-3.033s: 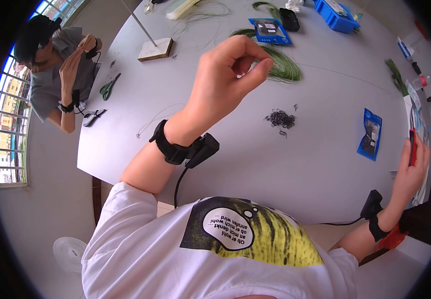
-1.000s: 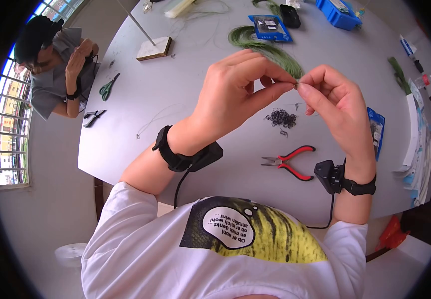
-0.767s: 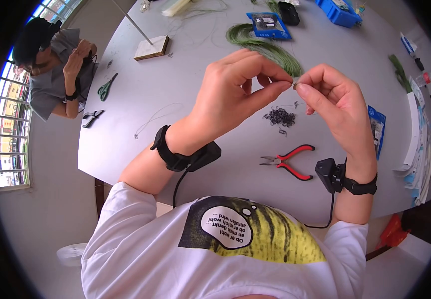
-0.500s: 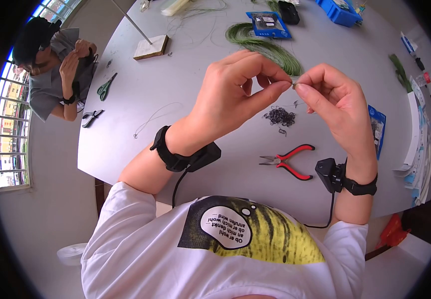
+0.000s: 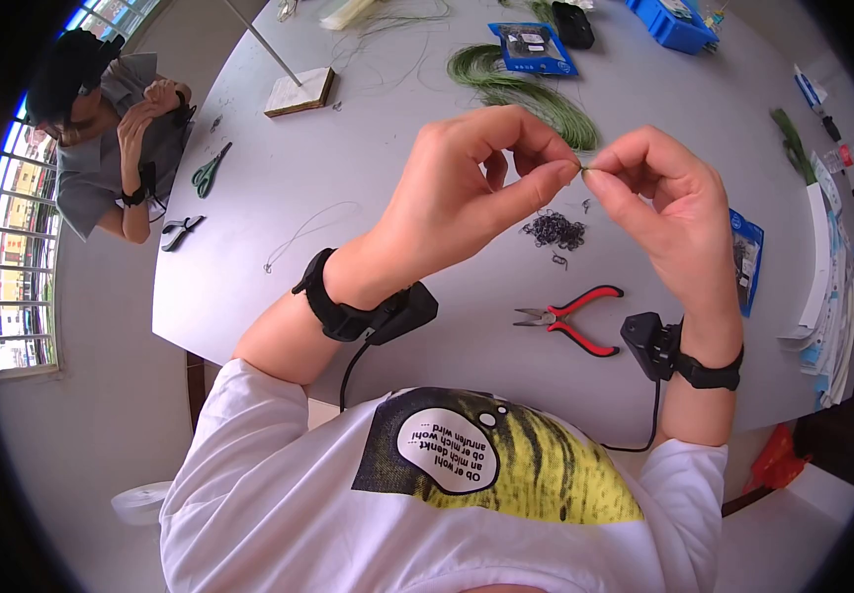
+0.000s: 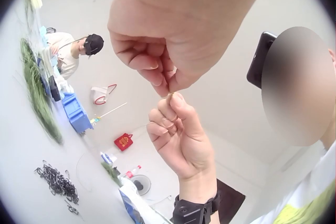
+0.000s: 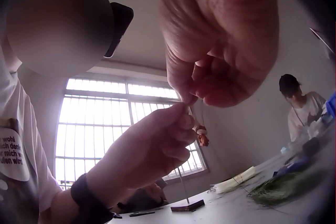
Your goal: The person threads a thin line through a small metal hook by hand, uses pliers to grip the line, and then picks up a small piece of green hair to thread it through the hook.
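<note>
In the head view my left hand (image 5: 476,183) and right hand (image 5: 672,212) meet fingertip to fingertip above the table. Thumb and forefinger of each pinch a tiny dark thing (image 5: 583,168), mostly hidden by the fingertips and too small to identify. Both wrist views show the same pinch, with my left hand (image 6: 168,40) and right hand (image 7: 220,40) close to the cameras. Below the hands lies a pile of small black metal pieces (image 5: 554,230), a few loose beside it. Red-handled pliers (image 5: 582,322) rest on the table with handles spread.
Behind my hands are a green strand bundle (image 5: 546,107), a blue packet (image 5: 533,49) and a blue bin (image 5: 672,28). A rod stands on a block (image 5: 300,93) at back left, near green scissors (image 5: 212,172) and black pliers (image 5: 182,232). Another person (image 5: 116,128) sits at left.
My right hand, earlier at the far right with the red-handled pliers, has come to my left fingertips; the pliers now lie on the table. Over the last half second both hands have barely shifted.
</note>
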Demonstrator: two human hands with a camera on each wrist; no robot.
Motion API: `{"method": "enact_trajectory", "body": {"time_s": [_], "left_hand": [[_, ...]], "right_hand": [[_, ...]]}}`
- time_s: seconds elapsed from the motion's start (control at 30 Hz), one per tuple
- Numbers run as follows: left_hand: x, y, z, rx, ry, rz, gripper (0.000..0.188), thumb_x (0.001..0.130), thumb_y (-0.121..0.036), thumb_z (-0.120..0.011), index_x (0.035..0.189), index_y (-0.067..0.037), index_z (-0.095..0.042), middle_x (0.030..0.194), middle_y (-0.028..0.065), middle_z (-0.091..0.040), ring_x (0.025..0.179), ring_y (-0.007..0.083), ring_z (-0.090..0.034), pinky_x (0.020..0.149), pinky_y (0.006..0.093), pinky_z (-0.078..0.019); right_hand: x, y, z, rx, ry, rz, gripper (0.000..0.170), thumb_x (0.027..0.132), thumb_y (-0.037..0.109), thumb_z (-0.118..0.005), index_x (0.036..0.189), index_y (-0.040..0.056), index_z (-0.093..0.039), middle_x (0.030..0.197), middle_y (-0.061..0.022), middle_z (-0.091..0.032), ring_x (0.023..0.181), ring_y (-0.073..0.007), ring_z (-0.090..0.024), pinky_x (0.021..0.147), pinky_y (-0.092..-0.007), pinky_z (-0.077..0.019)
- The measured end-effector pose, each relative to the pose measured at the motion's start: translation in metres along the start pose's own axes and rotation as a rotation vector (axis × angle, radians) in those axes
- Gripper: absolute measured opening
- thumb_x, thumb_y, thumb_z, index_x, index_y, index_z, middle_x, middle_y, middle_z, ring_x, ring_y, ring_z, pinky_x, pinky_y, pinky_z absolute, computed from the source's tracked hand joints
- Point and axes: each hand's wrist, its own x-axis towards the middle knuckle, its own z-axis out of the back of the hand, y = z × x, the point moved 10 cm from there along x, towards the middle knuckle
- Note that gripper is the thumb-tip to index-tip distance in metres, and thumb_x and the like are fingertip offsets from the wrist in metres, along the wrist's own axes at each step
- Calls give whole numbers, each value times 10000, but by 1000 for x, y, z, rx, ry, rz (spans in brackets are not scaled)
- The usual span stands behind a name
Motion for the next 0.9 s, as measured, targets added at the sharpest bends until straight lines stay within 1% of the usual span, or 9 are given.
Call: {"method": "enact_trajectory", "body": {"time_s": [0.07,0.13,0.37,0.43,0.47,0.53,0.67,0.73,0.9], "left_hand": [[0,3,-1,-24,16,37,72,894,-79,-704,923,-19,-678,855,3,-689,672,30,-543,575,186,-403],[0,6,-1,-25,11,59,91,911,-82,-691,958,-5,-680,880,15,-692,708,44,-578,608,187,-436],[1,8,-1,-33,-29,54,132,928,-94,-675,1004,13,-673,908,25,-693,812,62,-633,645,190,-477],[-1,17,0,-20,-41,162,166,944,-106,-658,1056,16,-660,954,38,-692,861,75,-642,652,191,-487],[-1,18,0,-20,-42,162,166,944,-106,-658,1056,16,-660,954,38,-692,861,75,-642,652,191,-487],[-3,30,-9,-96,51,252,194,957,-113,-641,1093,26,-645,994,57,-685,903,93,-641,705,209,-512],[-3,27,-12,-197,33,252,193,961,-110,-635,1088,36,-646,1012,73,-683,937,104,-634,773,239,-525],[-2,24,-13,-255,41,206,188,958,-100,-636,1084,39,-648,1021,75,-685,955,108,-628,837,261,-519],[-2,29,-15,-294,50,218,180,951,-90,-644,1078,36,-655,1030,70,-686,965,109,-623,864,265,-510]], "right_hand": [[0,3,1,-15,-12,18,62,877,45,-665,852,3,-626,718,26,-591,656,-38,-516,625,-202,-440],[-1,0,2,-72,-4,-42,47,877,39,-662,870,-1,-636,723,22,-603,659,-40,-526,632,-201,-446],[-1,1,6,-46,-46,-21,47,874,39,-661,861,-2,-643,713,20,-618,650,-37,-537,614,-202,-442],[0,4,8,-93,-75,12,55,868,36,-662,838,-3,-638,701,16,-622,631,-37,-534,604,-203,-440],[0,4,8,-93,-75,12,55,868,36,-662,838,-3,-638,701,16,-622,631,-37,-534,604,-203,-440],[-1,9,8,-177,-96,46,45,850,19,-669,831,-1,-633,680,2,-619,602,-46,-532,583,-203,-437],[-2,15,3,-283,-109,87,47,826,-8,-679,838,1,-635,681,-18,-612,586,-65,-549,562,-212,-451],[-3,18,1,-318,-124,117,74,804,-26,-689,850,9,-642,698,-34,-612,585,-93,-583,551,-230,-479],[-4,22,-1,-410,-120,136,92,789,-26,-700,856,17,-654,724,-44,-624,594,-119,-613,548,-245,-502]]}}
